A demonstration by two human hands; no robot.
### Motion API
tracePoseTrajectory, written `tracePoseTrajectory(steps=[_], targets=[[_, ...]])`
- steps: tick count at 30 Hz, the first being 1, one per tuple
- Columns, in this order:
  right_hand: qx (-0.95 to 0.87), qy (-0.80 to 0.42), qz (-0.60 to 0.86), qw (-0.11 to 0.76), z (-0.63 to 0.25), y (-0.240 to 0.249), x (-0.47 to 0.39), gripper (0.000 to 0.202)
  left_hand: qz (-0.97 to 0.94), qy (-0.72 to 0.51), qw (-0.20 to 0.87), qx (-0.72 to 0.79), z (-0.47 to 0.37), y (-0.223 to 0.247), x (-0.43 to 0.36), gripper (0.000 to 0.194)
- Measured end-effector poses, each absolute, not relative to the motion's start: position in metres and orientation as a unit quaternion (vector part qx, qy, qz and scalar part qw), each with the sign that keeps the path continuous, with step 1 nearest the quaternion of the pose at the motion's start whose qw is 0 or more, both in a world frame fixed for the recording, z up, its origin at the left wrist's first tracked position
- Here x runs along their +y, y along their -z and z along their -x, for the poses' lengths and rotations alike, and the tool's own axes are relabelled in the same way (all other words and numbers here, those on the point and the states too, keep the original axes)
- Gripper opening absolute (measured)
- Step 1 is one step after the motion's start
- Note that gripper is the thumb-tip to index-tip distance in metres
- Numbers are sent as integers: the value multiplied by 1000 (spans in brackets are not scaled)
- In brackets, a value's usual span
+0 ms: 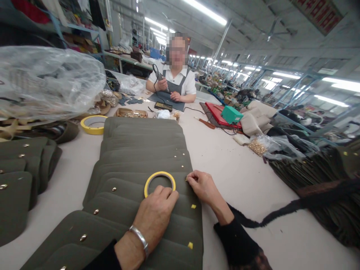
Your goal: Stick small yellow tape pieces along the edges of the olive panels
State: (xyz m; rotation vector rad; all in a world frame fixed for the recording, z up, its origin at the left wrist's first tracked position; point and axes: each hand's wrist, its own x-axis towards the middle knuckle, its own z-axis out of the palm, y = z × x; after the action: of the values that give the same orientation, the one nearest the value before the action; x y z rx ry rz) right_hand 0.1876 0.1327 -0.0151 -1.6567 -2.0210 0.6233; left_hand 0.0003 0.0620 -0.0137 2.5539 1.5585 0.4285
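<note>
Olive panels (pixel 140 140) overlap down the table (pixel 239 180) before you; over them, your left hand (pixel 154 213) has its fingers closed on yellow tape (pixel 160 174). Across, a co-worker (pixel 184 80) holds a corded tool (pixel 161 77). Your right hand (pixel 201 186) pinches a yellow scrap (pixel 186 179) at the panels' right edge.

1. Your pale desk (pixel 239 176) carries overlapping olive panels (pixel 140 150) before you.
2. On your left lie more olive panels (pixel 14 204) and a yellow tape roll (pixel 94 131).
3. On your right: a brown-handled tool (pixel 206 123).
</note>
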Motion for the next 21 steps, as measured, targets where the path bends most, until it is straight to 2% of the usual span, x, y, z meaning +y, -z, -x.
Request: tracePoseTrajectory(steps=[2,5,9,14,21], targets=[[-740,-215,600,213,-192,15,133,16,-843,-145,55,515,0,14,62,13],[-734,-181,609,241,-201,14,130,32,-842,-157,54,513,0,16,63,14],[-784,-137,528,297,-208,12,122,10,-840,-178,60,509,2,18,66,15],[-852,-82,469,217,-198,15,122,16,-838,-167,46,517,4,19,70,17],[-784,-118,597,121,-177,3,138,23,-854,-157,37,494,4,15,70,18]])
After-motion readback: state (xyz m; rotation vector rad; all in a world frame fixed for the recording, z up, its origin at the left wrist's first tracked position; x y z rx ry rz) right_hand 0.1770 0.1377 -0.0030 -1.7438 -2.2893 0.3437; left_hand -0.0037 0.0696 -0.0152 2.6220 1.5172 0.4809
